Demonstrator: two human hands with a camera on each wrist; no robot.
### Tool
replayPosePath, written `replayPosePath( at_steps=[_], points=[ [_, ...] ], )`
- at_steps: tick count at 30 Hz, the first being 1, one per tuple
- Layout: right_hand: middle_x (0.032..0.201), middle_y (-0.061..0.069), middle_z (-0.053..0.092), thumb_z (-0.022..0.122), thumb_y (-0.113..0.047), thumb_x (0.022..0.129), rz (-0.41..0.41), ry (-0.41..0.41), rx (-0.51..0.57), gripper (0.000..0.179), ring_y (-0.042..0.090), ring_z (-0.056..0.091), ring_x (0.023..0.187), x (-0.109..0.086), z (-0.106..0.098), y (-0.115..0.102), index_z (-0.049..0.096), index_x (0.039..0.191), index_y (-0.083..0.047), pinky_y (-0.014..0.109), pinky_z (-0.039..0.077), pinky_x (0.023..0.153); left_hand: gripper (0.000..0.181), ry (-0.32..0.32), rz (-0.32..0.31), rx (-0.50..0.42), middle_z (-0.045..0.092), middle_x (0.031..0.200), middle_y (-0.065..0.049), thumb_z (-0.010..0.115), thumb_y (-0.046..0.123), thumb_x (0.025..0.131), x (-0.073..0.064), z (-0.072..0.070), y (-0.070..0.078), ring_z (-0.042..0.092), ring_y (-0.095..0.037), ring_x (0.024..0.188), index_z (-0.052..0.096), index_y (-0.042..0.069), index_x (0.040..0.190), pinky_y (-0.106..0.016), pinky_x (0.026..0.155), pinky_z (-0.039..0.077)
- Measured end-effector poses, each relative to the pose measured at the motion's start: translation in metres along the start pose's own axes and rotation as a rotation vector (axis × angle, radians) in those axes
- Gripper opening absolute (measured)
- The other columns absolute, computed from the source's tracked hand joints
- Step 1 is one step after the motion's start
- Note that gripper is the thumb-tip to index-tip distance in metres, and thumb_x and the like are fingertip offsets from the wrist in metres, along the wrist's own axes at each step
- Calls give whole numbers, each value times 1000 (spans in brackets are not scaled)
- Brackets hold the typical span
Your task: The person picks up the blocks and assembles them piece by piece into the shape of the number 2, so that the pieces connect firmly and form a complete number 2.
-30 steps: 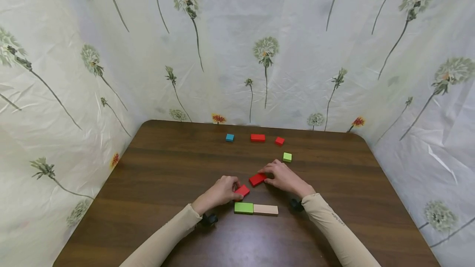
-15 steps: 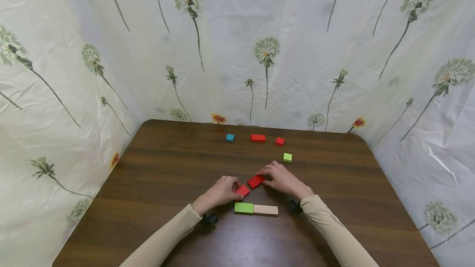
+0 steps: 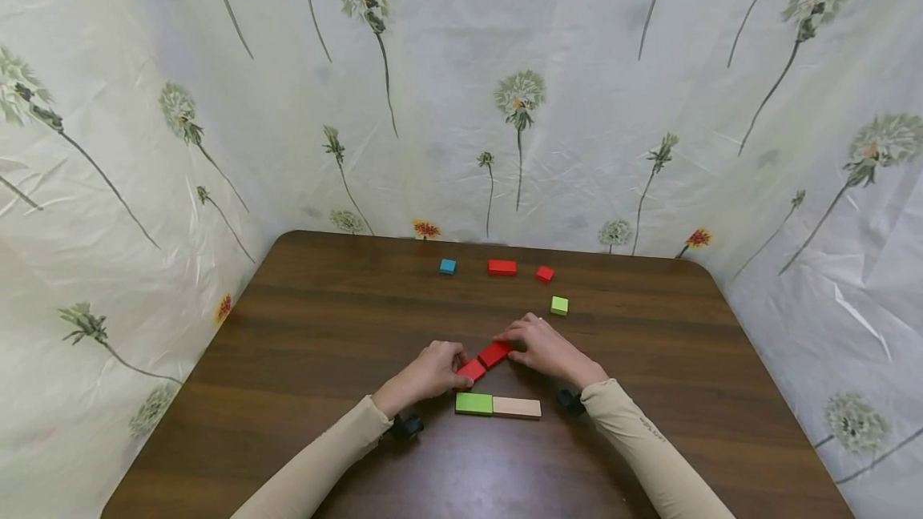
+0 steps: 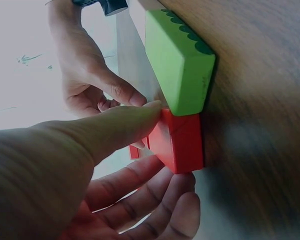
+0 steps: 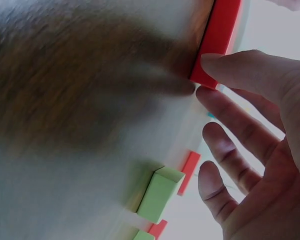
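Note:
Two red blocks lie on the table end to end on a slant, with only a thin dark line between them. My left hand (image 3: 429, 371) pinches the nearer red block (image 3: 472, 371) between thumb and fingers. The farther red block (image 3: 493, 355) is held at its outer end by the thumb and fingers of my right hand (image 3: 544, 347). Just in front lie a green block (image 3: 473, 404) and a plain wood block (image 3: 517, 408), joined in a row. In the left wrist view, a dark green scalloped pattern marks the green block (image 4: 177, 65), and the red block (image 4: 182, 145) appears right beside it.
Toward the back edge sit a small blue block (image 3: 448, 267), a long red block (image 3: 501, 267) and a small red block (image 3: 544, 274). A small light green block (image 3: 558, 306) stands beyond my right hand. Patterned sheeting (image 3: 447, 102) surrounds the brown table (image 3: 346, 303).
My right hand has slid its red block left and toward me, closing the gap to the other red block. The left hand and its block have stayed in place.

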State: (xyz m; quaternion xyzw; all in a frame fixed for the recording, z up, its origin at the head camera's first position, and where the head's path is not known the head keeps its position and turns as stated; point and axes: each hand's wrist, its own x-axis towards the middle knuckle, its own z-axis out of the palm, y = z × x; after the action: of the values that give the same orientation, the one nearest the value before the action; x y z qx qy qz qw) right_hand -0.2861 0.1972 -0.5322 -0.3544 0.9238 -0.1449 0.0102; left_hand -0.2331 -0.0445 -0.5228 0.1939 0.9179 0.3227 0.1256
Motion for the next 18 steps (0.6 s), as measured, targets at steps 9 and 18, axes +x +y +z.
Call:
replayPosePath(
  at_steps=[9,18],
  points=[
    [113,-1,68,73,-16,85,-11,-5,-1,35,18,51,101,1,2,-3,70,119,-19,37,43,85,25,-1,-2,4,55,70,3,77,22,82,0,0,1,47,-7,58,67,5,97,-20,52,39],
    [112,-1,69,73,-16,85,-28,-11,-6,34,18,53,101,3,1,-4,70,118,-19,37,46,85,26,-12,-18,0,55,70,2,77,21,82,0,0,1,47,-7,58,67,5,99,-20,52,39]
  ],
)
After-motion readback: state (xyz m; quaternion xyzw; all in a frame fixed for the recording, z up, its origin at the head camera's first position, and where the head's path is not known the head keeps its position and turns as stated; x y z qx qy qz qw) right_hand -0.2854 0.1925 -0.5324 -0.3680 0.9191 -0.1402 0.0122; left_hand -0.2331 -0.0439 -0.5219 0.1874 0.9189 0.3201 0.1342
